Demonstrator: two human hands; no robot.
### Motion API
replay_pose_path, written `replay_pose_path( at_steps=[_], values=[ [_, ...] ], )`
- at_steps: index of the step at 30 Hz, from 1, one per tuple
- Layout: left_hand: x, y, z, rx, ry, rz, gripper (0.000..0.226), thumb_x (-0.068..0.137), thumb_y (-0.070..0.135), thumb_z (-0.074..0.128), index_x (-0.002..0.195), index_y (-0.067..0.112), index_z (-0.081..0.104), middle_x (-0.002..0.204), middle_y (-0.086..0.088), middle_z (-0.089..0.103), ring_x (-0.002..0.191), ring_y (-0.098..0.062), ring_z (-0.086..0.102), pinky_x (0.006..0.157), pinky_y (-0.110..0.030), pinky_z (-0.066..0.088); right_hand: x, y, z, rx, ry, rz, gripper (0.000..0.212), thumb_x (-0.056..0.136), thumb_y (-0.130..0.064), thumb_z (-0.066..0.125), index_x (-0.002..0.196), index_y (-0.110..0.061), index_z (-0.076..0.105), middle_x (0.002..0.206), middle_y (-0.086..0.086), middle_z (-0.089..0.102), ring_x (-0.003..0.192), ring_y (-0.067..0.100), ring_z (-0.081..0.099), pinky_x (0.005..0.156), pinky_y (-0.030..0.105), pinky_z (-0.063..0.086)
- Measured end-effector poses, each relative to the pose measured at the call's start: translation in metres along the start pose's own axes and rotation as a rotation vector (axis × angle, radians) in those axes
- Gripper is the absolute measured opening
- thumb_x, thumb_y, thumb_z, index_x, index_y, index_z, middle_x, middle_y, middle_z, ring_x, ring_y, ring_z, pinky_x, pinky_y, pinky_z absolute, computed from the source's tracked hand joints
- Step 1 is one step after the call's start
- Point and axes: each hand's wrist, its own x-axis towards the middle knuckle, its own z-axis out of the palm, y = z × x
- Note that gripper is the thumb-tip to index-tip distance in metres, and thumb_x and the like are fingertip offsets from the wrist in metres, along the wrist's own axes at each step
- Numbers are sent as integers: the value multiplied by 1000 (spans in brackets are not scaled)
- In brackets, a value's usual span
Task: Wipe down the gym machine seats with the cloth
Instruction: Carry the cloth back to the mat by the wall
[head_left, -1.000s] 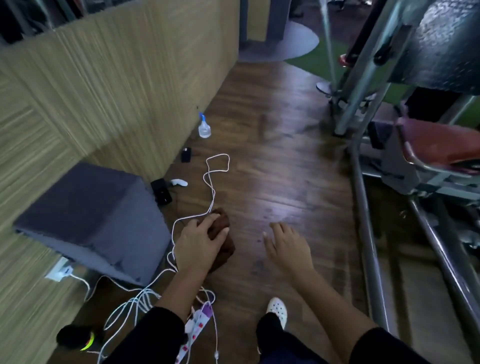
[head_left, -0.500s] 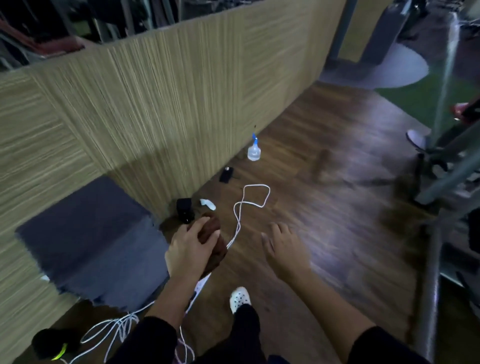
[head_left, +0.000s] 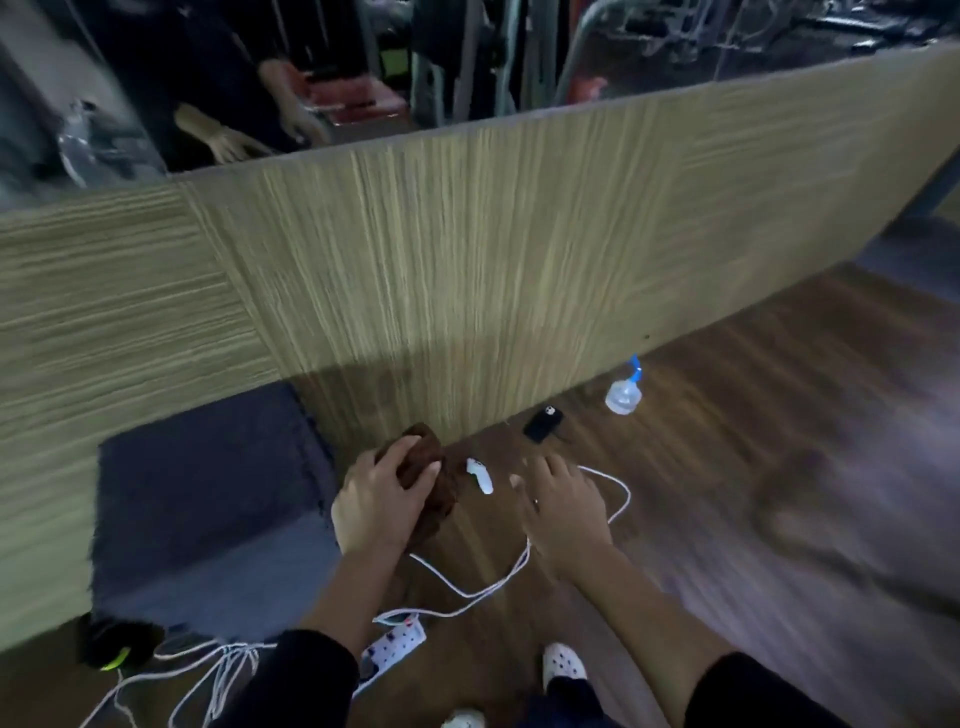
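Observation:
My left hand (head_left: 382, 501) grips a bunched brown cloth (head_left: 434, 480), held in the air in front of me above the wooden floor. My right hand (head_left: 563, 512) hangs beside it, fingers spread and holding nothing. No gym machine seat shows directly; only red pads (head_left: 353, 98) appear in the mirror above the wall panel. A clear spray bottle with a blue nozzle (head_left: 625, 393) stands on the floor by the wall, beyond my right hand.
A grey padded block (head_left: 208, 514) sits against the striped wall panel (head_left: 467, 260) at left. White cables (head_left: 483, 587), a power strip (head_left: 395, 644), a black phone (head_left: 544, 424) and a small white device (head_left: 479, 474) lie on the floor. My white shoe (head_left: 563, 667) is below.
My view has swung left, away from the machine and towards the wall. Both hands keep their pose, the left still holding the cloth.

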Motion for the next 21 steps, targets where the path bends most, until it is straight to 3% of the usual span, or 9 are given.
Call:
replay_pose_path(
  at_steps=[5, 11, 19, 21],
  values=[
    [33, 10, 5, 33, 155, -209, 42, 78, 54, 66, 116, 38, 62, 96, -7, 62, 91, -31, 62, 66, -40, 52, 84, 3, 2, -76, -99, -225, 56, 89, -50, 15, 107, -16, 56, 108, 4, 61, 98, 28, 57, 76, 36, 42],
    [47, 5, -1, 43, 296, -467, 42, 80, 52, 65, 118, 35, 60, 98, -9, 62, 92, -33, 61, 67, -40, 49, 155, -20, 12, -77, -198, -471, 35, 98, -43, 33, 104, -15, 53, 104, 7, 60, 98, 30, 56, 78, 39, 42],
    [62, -54, -30, 93, 432, -684, 46, 79, 55, 64, 120, 36, 59, 94, -11, 61, 90, -35, 62, 67, -42, 52, 198, -114, 58, -39, -276, -672, 33, 96, -42, 39, 107, -15, 54, 111, 10, 59, 104, 33, 55, 82, 41, 43],
    [66, -71, -41, 90, 465, -726, 46, 78, 55, 64, 120, 37, 58, 96, -10, 61, 90, -35, 62, 68, -42, 52, 204, -139, 69, -24, -292, -754, 36, 95, -44, 33, 108, -17, 53, 110, 8, 59, 102, 32, 55, 80, 39, 43]
  ],
)
